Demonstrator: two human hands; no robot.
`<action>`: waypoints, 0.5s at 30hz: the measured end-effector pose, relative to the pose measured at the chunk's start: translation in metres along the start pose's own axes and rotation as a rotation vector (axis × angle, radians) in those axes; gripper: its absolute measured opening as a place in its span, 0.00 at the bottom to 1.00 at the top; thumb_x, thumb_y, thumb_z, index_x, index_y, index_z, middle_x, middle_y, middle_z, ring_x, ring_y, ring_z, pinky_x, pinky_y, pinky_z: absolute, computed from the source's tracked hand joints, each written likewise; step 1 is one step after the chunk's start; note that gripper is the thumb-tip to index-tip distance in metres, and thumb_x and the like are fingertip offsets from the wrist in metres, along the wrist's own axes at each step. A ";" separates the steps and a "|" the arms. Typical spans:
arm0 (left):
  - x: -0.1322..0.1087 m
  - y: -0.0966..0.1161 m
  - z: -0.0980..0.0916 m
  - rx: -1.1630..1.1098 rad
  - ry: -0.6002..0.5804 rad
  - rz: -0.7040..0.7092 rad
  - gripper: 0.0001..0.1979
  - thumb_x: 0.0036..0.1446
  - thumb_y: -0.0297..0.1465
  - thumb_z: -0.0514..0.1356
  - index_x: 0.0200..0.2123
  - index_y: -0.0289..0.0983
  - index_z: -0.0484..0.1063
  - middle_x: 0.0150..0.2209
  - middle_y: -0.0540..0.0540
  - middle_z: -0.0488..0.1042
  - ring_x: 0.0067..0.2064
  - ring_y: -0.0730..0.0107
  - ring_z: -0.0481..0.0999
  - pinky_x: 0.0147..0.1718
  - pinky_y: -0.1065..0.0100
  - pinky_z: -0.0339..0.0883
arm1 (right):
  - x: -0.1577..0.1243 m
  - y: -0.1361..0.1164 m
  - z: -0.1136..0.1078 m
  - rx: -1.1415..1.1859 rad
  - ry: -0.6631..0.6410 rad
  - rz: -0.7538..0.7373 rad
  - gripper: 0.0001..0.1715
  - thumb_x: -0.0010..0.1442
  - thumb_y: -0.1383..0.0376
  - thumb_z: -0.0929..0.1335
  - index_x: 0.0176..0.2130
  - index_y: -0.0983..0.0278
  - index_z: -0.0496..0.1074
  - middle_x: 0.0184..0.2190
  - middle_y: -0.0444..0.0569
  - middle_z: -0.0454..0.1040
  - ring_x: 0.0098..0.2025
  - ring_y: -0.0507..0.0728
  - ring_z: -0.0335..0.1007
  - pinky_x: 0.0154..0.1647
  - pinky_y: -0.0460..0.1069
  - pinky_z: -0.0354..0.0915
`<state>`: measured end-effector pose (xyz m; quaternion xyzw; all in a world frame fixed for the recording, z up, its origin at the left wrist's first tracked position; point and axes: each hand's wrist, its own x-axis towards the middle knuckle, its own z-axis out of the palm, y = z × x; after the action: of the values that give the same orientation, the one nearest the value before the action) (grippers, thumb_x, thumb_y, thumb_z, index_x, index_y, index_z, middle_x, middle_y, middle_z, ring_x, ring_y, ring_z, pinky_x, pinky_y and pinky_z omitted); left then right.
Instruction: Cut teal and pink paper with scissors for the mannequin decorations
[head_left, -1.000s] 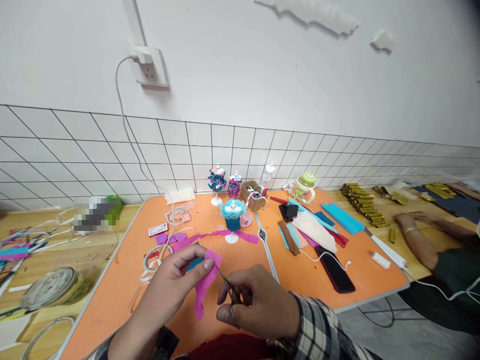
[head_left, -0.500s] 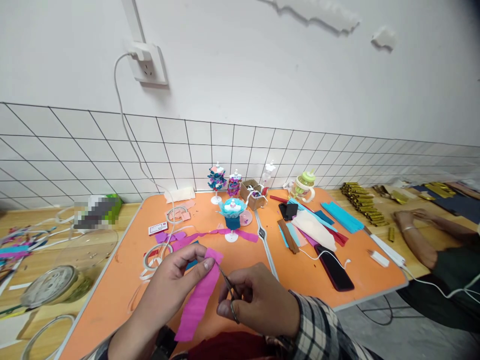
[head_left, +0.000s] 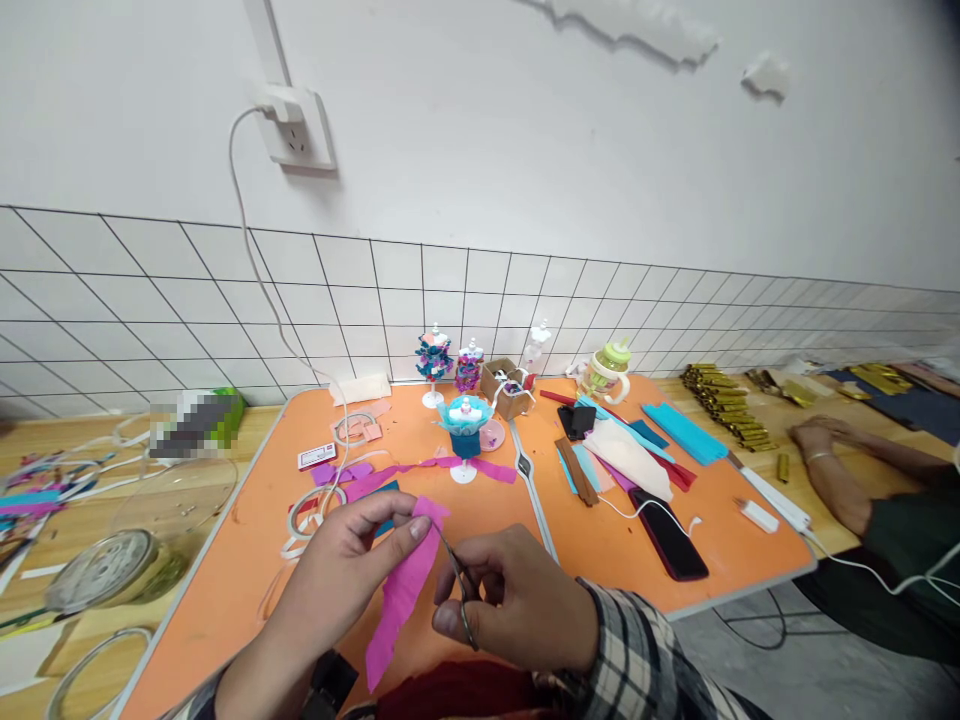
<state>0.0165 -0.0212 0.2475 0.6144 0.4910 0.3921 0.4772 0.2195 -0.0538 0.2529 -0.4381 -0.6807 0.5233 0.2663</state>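
Observation:
Between the thumb and fingers of my left hand hangs a strip of pink crepe paper, its loose end drooping toward me. My right hand is closed round the handles of small metal scissors. The scissor tips meet the paper's right edge close to my left thumb. Beyond my hands stands a miniature dress form on a white base, dressed in teal and light blue paper. A long pink strip lies across the table behind that base.
At the back of the orange table are decorated dress forms, a cardboard box and a green-lidded bottle. A phone and coloured paper lie right; tape rolls lie left. Another person's hands rest at far right.
The pink strip's hanging end has swung slightly right and twisted, looking narrower at the bottom. Both hands stay nearly where they were, with the scissors still at the strip's edge.

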 end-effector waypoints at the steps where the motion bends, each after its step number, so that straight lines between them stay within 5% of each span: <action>1: 0.000 0.000 0.000 0.009 0.002 0.001 0.09 0.55 0.39 0.67 0.33 0.40 0.82 0.28 0.49 0.77 0.31 0.65 0.73 0.31 0.68 0.66 | 0.000 0.000 0.000 0.005 0.003 0.003 0.08 0.54 0.61 0.75 0.32 0.64 0.80 0.18 0.35 0.63 0.19 0.45 0.50 0.24 0.43 0.52; 15: 0.001 -0.007 0.002 0.012 0.040 0.030 0.09 0.55 0.39 0.67 0.31 0.39 0.80 0.26 0.50 0.75 0.30 0.65 0.72 0.32 0.68 0.67 | 0.001 0.003 0.002 -0.036 0.036 0.001 0.04 0.51 0.69 0.75 0.31 0.63 0.78 0.19 0.35 0.64 0.21 0.46 0.53 0.24 0.43 0.50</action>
<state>0.0171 -0.0198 0.2401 0.6164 0.4935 0.4086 0.4578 0.2181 -0.0537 0.2490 -0.4525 -0.6848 0.5031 0.2705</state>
